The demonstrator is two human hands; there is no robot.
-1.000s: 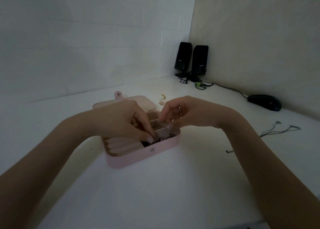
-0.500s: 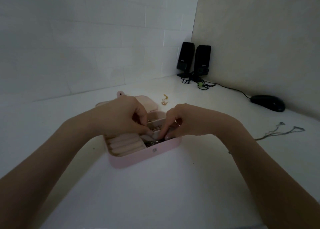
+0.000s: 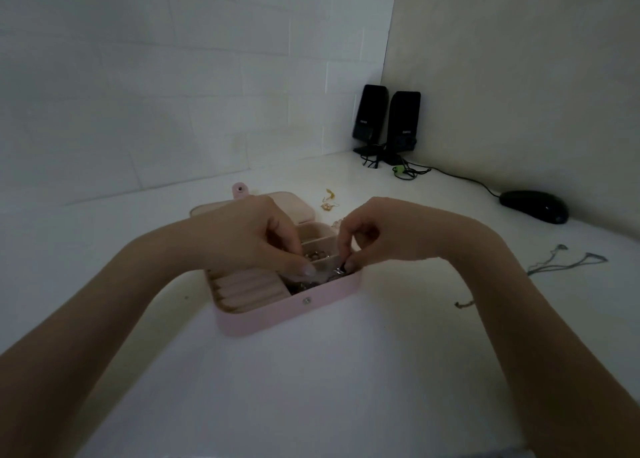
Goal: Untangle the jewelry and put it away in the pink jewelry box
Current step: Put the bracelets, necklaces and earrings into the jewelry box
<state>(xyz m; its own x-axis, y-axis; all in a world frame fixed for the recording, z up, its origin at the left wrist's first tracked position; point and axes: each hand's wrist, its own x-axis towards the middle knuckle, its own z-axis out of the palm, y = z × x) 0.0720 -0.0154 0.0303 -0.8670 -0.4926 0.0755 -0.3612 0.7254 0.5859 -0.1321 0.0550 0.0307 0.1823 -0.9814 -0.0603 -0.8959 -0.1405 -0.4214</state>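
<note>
The pink jewelry box lies open on the white desk, its lid flat behind it. Ring rolls fill its left part; small compartments on the right hold dark and gold jewelry. My left hand reaches into the front right compartment with its fingertips pinched on a pale, shiny piece. My right hand pinches a small dark piece of jewelry at the same compartment. The dim light hides what the pieces are.
Gold jewelry lies behind the box. A thin grey chain trails across the desk at the right. Two black speakers stand in the back corner, with a black mouse and its cable along the right wall.
Both hands have stayed over the box's right compartments. The right hand's fingers dipped lower into the front compartment and now pinch a dark piece; the left hand's fingertips shifted slightly.
</note>
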